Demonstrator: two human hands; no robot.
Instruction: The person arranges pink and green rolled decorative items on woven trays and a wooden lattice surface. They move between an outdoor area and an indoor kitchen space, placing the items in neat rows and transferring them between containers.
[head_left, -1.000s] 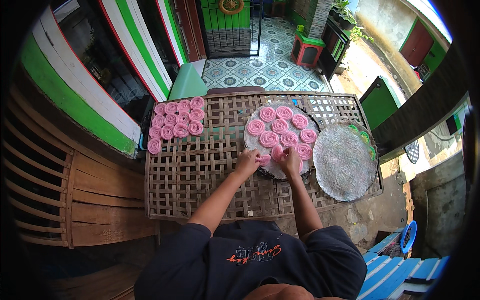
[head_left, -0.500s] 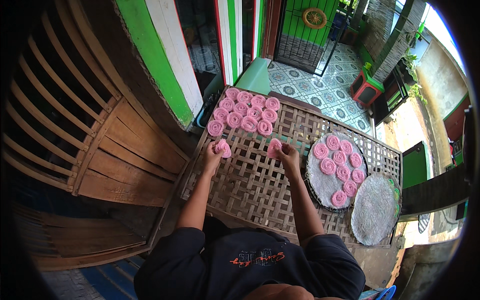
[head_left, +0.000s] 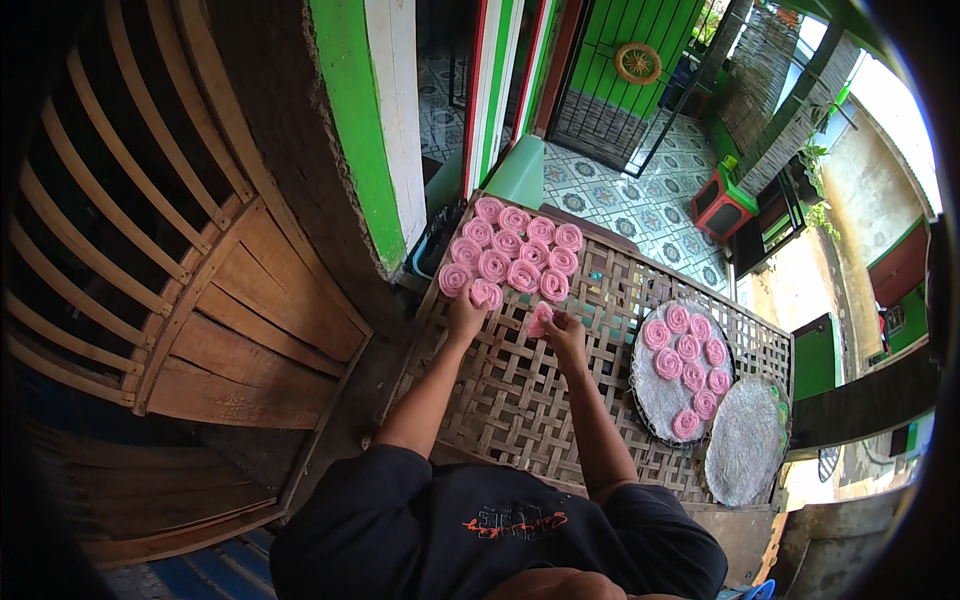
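Observation:
My left hand [head_left: 465, 318] is closed on a pink spiral cracker [head_left: 487, 294], at the near edge of a block of similar crackers [head_left: 507, 243] laid close together on a woven bamboo rack [head_left: 497, 400]. Whether that cracker rests on the slats, I cannot tell. A little to the right, my right hand [head_left: 568, 338] pinches another pink cracker [head_left: 541, 320], tilted on edge above the rack. Its fingers partly cover it. Farther right, a round mesh-covered tray [head_left: 655, 397] holds several more of these pink crackers [head_left: 688, 347].
A second round grey mesh tray [head_left: 745, 450] overlaps the rack's right end. Wooden slatted furniture [head_left: 250, 330] stands close on the left. Beyond the rack are a pale green box-like thing [head_left: 518, 172], a tiled floor [head_left: 630, 205] and a red and green box [head_left: 722, 205].
My left hand has moved forward and right, bringing its cracker up against the near row. My right hand has come slightly closer to the left, still holding its cracker. The view has shifted a little.

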